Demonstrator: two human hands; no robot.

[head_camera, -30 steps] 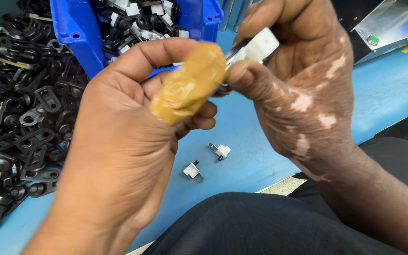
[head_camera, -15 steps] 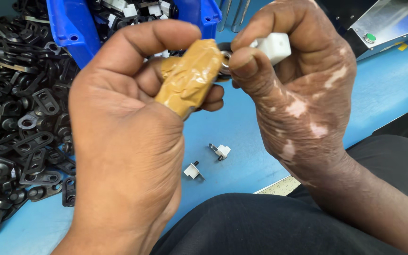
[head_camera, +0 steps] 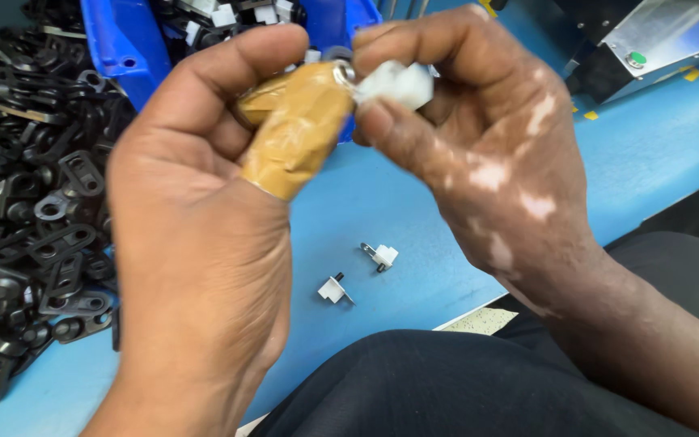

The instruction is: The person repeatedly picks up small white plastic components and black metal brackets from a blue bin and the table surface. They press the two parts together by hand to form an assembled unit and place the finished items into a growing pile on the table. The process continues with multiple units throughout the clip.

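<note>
My left hand [head_camera: 196,243] is raised over the blue table [head_camera: 665,146], its index finger wrapped in tan tape [head_camera: 293,137]. Thumb and taped finger pinch a small metal piece [head_camera: 341,73] that is mostly hidden. My right hand [head_camera: 487,154] grips a small white plastic part [head_camera: 394,83] between thumb and fingers and presses it against that metal piece at the taped fingertip. Two more small white parts with metal pins [head_camera: 380,256] [head_camera: 333,290] lie on the table below the hands.
A heap of black metal brackets [head_camera: 18,194] covers the table's left side. A blue bin [head_camera: 123,40] holding black and white parts stands at the back. A grey machine with green and red buttons [head_camera: 649,40] sits at the top right. My dark-trousered lap fills the bottom.
Both hands have shifted slightly; the white part in my right hand has turned and now sits tight against the taped fingertip of my left hand.
</note>
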